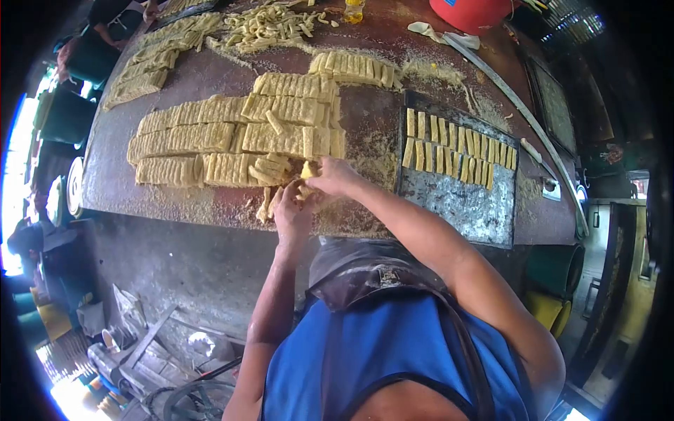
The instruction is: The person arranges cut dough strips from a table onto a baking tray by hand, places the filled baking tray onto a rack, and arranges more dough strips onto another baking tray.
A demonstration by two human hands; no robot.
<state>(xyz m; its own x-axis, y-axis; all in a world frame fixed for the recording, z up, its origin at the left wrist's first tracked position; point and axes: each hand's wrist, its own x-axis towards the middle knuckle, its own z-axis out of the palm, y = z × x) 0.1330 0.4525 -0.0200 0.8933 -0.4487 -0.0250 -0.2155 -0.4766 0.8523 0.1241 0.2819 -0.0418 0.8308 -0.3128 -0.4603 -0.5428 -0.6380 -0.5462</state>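
Pale dough sticks [281,140] lie in stacked rows across the middle of the table, with a few loose ones at the near right end of the rows. At that end my left hand [293,210] has its fingers bent around dough pieces. My right hand [330,177] pinches a small yellowish piece [307,170] just beside it. Right of my hands is a dark metal tray [456,203], holding two rows of dough sticks [419,154] in its far half.
Farther back are more stacked sticks [144,70], a heap of dough strips [270,29], a small bottle [354,10] and a red container [474,14]. A long metal strip [505,88] curves along the right. Another person's hand [150,12] shows at the far left.
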